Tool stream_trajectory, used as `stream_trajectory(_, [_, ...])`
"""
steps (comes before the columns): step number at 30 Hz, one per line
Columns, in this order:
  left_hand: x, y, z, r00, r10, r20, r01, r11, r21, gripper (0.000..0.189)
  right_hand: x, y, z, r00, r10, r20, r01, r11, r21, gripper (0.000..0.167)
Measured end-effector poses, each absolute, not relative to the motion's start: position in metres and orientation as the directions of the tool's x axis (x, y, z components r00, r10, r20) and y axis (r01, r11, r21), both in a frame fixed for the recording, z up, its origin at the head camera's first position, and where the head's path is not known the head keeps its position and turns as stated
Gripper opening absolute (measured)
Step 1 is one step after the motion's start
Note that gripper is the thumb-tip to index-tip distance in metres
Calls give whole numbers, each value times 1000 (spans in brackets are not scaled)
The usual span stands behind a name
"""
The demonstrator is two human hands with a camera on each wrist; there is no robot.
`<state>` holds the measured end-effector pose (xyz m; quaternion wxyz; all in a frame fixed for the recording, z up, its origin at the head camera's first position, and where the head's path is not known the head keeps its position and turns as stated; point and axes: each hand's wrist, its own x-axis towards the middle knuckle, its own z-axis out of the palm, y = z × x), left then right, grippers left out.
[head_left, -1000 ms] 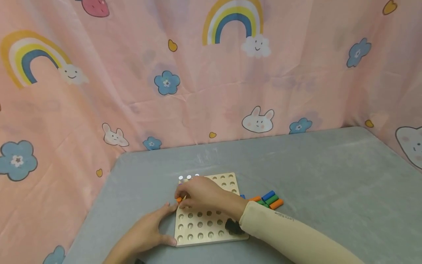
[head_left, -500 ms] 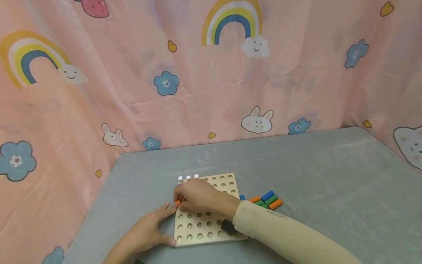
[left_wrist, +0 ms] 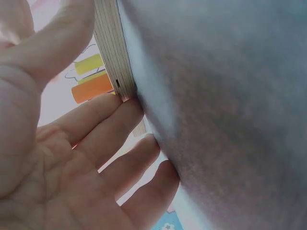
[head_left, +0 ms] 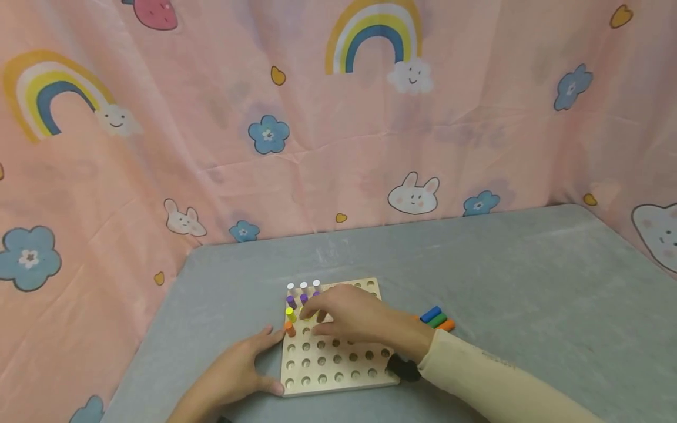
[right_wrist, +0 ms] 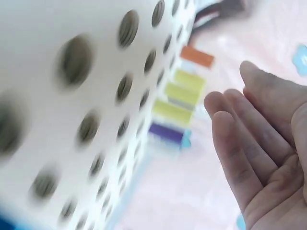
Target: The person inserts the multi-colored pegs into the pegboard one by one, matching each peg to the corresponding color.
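Observation:
A wooden pegboard (head_left: 314, 371) with rows of round holes lies on the grey table. Along its left side stand white pegs (head_left: 304, 286), purple pegs (head_left: 291, 302), a yellow peg (head_left: 290, 315) and, nearest me, one orange peg (head_left: 290, 329). My left hand (head_left: 238, 367) touches the board's left edge, fingers fairly straight and thumb at the near corner; its wrist view has fingertips against the board's side. Over the board hovers my right hand (head_left: 349, 314), fingers apart and holding nothing. It hides part of the rows; in its wrist view the orange peg (right_wrist: 197, 56) stands apart from the fingertips.
Loose blue (head_left: 431, 314), green (head_left: 437, 320) and orange pegs (head_left: 446, 325) lie right of the board, partly behind my right forearm. A pink patterned curtain (head_left: 338, 147) hangs along the table's back and left sides.
My right hand has let go of the orange peg, which now stands in the left column, and has moved right. Yellow and purple pegs have come into sight. The left hand has stayed put.

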<state>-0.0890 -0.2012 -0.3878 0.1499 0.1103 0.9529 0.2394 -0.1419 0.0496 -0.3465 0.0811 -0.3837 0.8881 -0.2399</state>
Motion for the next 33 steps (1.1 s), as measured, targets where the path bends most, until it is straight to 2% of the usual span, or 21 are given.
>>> stream_trajectory(6, [-91,-199,-384,-935,244,-259,95,872,480,101,-135,113,-345,-731,-677,86,-616,600,-510,22])
stream_trajectory(11, [-91,-201,-381,-939,245,-240,113,882,457,100,-128,161,-350,-770,-631,96,-586,640,-497,23])
stream_trajectory(17, [-90,-201,-382,-939,260,-225,137,882,450,99,-120,202,-356,-791,-611,22,-545,689,-478,21])
stream_trajectory(26, [-89,-203,-385,-937,269,-222,133,864,485,100,-123,227,-360,-768,-639,-31,-556,691,-462,20])
stream_trajectory(33, [-88,-204,-386,-933,283,-223,141,856,497,98,-126,232,-364,-786,-612,-91,-530,742,-411,21])
